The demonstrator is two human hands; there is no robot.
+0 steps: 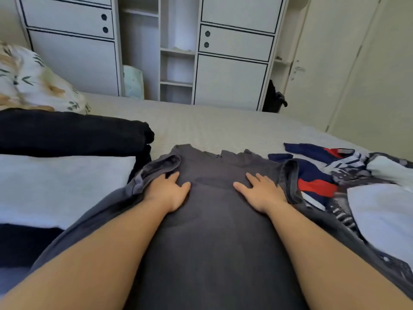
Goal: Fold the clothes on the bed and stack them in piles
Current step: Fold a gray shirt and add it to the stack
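Note:
A dark grey shirt [214, 220] lies spread on the bed [223, 126] in front of me, collar away from me. Both sleeves are turned in over its sides. My left hand [167, 191] rests flat on the shirt beside the left sleeve, fingers straight. My right hand [261, 191] lies flat beside the right sleeve, fingers spread. To the left sit folded clothes: a black piece [73, 133] and a light grey one [62, 186]. A loose heap of navy, red and white clothes [335, 175] lies to the right.
A floral pillow [33, 79] sits at the far left of the bed. A white wardrobe [232, 59] with open shelves stands beyond the bed. A door [324, 63] is at the right, with a dark bag [274, 99] on the floor near it.

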